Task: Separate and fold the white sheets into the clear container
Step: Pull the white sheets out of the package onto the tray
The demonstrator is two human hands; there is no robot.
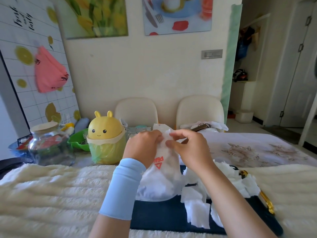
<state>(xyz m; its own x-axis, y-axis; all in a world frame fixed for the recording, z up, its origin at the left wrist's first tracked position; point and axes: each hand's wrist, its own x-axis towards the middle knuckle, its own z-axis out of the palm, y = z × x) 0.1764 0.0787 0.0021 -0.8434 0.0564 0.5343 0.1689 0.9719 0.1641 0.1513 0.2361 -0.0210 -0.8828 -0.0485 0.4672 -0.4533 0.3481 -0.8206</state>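
Both hands are raised over the dark blue tray [164, 219], holding a clear plastic bag [163, 176] with red print that hangs down, filled with white sheets. My left hand [143, 146] grips the bag's upper left edge. My right hand [187, 148] pinches a white sheet [165, 134] at the bag's mouth between thumb and fingers. More loose white sheets [197, 206] lie scattered on the tray to the right, below my right forearm.
The tray with gold handles [267, 201] lies on a cream fluffy cover [51, 194]. Behind stand a yellow bunny bin [105, 140], a glass jar [48, 143], a green basket [78, 140], and two cream chairs [199, 110]. A floral cloth [248, 148] covers the right.
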